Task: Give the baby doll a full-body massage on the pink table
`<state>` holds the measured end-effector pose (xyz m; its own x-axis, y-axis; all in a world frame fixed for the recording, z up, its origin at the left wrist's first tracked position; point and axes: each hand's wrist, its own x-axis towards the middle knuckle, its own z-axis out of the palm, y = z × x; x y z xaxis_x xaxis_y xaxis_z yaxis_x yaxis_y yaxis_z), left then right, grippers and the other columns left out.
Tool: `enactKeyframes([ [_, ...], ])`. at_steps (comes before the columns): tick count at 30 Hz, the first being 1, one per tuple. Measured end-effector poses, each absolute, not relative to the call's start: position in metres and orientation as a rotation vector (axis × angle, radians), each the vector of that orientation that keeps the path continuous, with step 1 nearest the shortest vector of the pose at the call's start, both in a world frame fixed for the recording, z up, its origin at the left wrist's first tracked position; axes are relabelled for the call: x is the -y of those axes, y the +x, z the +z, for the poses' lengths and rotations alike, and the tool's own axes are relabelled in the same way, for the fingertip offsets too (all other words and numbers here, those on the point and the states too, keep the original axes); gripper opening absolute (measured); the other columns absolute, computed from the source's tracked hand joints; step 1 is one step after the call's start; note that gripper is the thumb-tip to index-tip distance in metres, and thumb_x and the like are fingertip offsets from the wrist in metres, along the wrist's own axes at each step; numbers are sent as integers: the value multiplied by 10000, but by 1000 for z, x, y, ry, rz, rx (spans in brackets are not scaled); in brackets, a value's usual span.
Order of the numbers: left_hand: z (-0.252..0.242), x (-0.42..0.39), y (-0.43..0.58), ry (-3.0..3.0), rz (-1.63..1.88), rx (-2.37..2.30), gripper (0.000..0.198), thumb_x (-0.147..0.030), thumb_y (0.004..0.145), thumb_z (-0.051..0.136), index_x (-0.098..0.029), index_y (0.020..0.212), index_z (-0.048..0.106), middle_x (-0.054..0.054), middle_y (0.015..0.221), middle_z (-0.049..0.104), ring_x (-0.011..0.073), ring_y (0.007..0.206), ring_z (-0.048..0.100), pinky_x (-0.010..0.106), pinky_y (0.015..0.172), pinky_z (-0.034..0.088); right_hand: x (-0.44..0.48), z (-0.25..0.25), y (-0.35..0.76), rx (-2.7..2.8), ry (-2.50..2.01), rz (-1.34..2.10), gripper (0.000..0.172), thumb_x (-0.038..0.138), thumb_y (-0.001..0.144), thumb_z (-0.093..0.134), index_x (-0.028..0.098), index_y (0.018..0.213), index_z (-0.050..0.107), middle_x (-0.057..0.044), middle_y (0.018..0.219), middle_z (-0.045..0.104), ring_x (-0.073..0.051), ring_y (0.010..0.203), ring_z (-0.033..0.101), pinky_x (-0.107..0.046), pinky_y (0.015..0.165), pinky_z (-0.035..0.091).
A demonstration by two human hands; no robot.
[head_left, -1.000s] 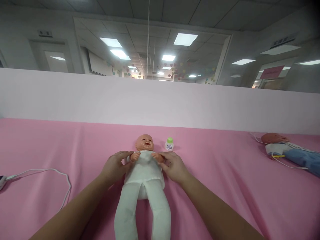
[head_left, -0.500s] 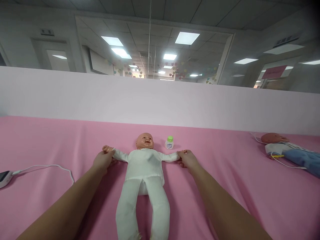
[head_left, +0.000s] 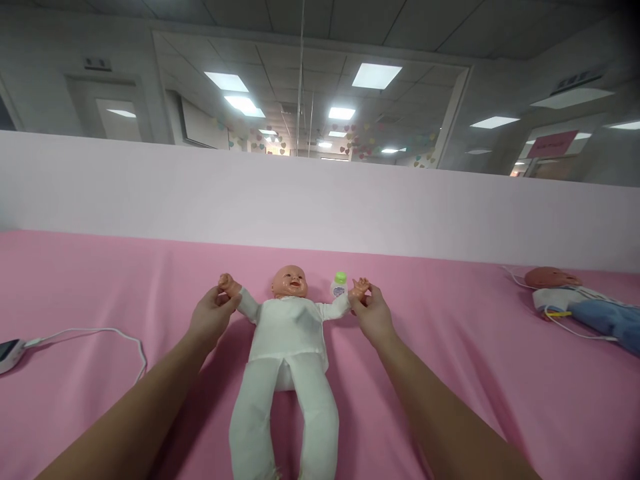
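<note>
A baby doll [head_left: 289, 327] with a white cloth body lies on its back on a pink sheet [head_left: 420, 373], its head toward the wall. My left hand [head_left: 214, 317] grips the doll's wrist on the left side, with the small plastic hand showing above my fingers. On the other side, my right hand [head_left: 373, 312] holds the doll's other wrist between thumb and fingers. Both doll arms are spread and bent slightly upward. A small clear bottle with a green cap [head_left: 340, 283] stands beside the doll's head, close to my right hand.
A second doll [head_left: 600, 313] in blue and white, with thin tubes, lies at the far right. At the left edge is a white device [head_left: 11, 357] with a cable. Behind the sheet rises a white ledge [head_left: 320, 203] below glass.
Both hands have raised the doll's hands and brought them inward, toward its head. The doll's arms are now more bent, and its right-side hand partly overlaps the bottle's edge.
</note>
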<state>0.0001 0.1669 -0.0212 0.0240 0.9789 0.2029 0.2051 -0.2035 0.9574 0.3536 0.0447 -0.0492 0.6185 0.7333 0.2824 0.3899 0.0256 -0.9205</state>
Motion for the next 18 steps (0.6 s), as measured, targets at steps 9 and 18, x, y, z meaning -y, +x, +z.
enactKeyframes([
  [9,-24,-142,18,2317,1028,-1139,393,-401,859,693,-343,1246,731,5,1242,763,270,1108,697,373,939,558,-26,-36,295,1736,-1345,73,384,201,872,689,298,1243,714,-33,1184,764,-250,1058,695,-430,943,578],
  [18,-28,-143,20,2702,801,-841,400,-253,829,667,-278,1210,784,77,1225,758,304,1198,641,446,1034,527,-26,-40,278,2173,-1306,-194,387,119,935,617,229,1293,715,-77,1280,724,-276,1177,598,-469,1066,500],
])
